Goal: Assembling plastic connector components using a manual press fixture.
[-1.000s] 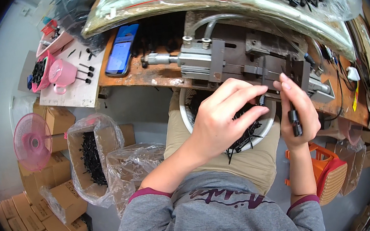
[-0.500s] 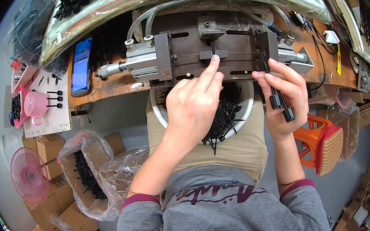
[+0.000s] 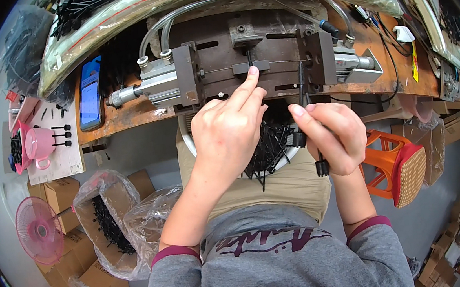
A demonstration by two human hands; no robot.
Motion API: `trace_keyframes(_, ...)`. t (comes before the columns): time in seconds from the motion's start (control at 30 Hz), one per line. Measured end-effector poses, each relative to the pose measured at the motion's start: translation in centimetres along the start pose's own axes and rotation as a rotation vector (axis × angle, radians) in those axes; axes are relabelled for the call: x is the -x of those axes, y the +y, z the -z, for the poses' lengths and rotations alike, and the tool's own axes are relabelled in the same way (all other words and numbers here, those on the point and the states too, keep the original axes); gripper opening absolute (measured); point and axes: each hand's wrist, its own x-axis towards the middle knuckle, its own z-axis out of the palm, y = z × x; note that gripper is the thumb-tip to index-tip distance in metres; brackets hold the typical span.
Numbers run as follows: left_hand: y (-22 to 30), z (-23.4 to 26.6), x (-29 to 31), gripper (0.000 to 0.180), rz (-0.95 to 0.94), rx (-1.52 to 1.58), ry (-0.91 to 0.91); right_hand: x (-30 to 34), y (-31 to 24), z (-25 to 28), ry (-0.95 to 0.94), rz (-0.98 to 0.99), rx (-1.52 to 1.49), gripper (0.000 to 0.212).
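Note:
The tip of my left hand's index finger rests on the small grey block at the middle of the dark metal fixture. Its other fingers are loosely bent, and nothing shows gripped in it. A thin black rod stands behind that fingertip, at the block. To the right, my right hand pinches black plastic rods with ribbed knob ends; at least two are there. Their knobs point down toward me, and the thin ends reach up over the fixture's front edge.
On my lap sits a white basket of black rods. Air cylinders with clear hoses flank the fixture. A phone and pink cup are at left. An orange stool stands right; a pink fan and cartons lie left.
My right hand has moved left, closer to my left hand, and the rods in it have swung with their knobs apart. My left fingertip stays at the block. The whole view has shifted slightly.

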Motion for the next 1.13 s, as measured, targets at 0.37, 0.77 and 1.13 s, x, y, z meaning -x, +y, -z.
trace_keyframes(0.37,1.8,2.5,1.0,0.035,-0.094,0.612,0.033,0.2,0.1,-0.5,0.015,0.09,0.028,0.036)
trace_keyframes(0.77,1.9,4.2,2.5,0.03,-0.073,0.658,0.029,-1.5,-0.4,0.3,0.025,-1.24,-1.365,0.032)
trace_keyframes(1.13,1.7,4.5,2.8,0.029,-0.144,0.609,-0.012,-2.7,-0.9,0.7,-0.015,-1.297,-1.394,0.021)
